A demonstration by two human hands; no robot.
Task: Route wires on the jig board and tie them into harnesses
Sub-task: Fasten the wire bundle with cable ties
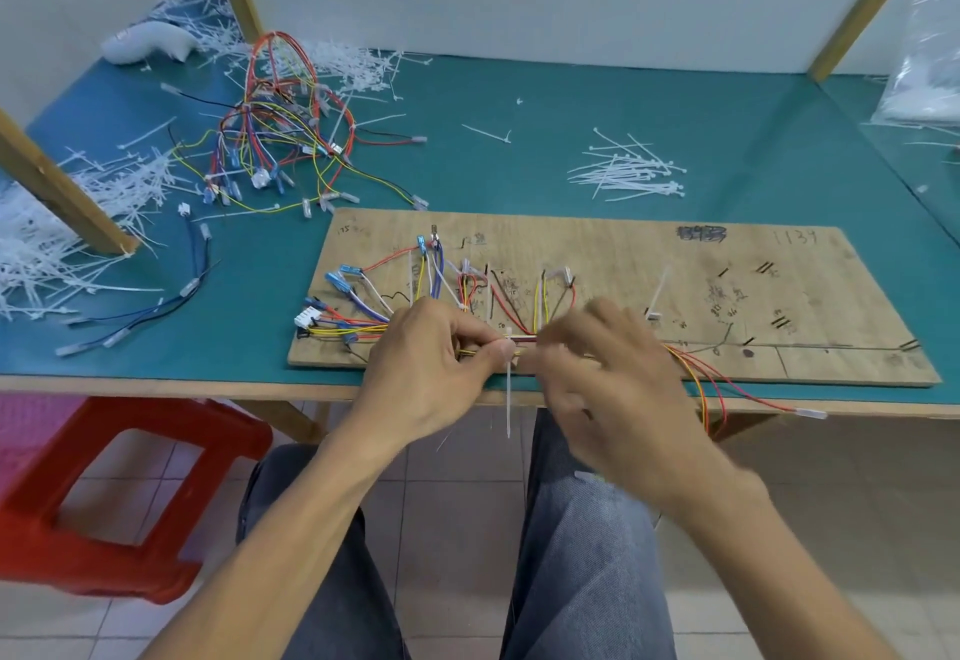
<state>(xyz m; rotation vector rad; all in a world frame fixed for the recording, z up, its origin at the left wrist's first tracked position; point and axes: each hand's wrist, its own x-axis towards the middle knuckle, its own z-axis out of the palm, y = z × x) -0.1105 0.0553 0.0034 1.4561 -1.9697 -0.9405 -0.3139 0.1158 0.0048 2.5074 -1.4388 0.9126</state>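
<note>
A wooden jig board (649, 264) lies near the table's front edge. Coloured wires (441, 285) fan out over its left part and gather into a bundle along its near edge. My left hand (431, 363) pinches that bundle where a white cable tie (508, 399) wraps it, the tie's tail hanging down past the table edge. Just right of the tie is my right hand (613, 373), blurred, with fingers curled; what it holds cannot be made out. Red, orange and yellow wire ends (717, 389) trail off the board's front to the right.
A heap of finished harnesses (280, 140) sits at the back left. Loose white cable ties (628, 171) lie behind the board, and cut tie tails (67, 223) pile up at the left. A blue-black wire set (156, 306) lies left of the board. A red stool (114, 498) stands below.
</note>
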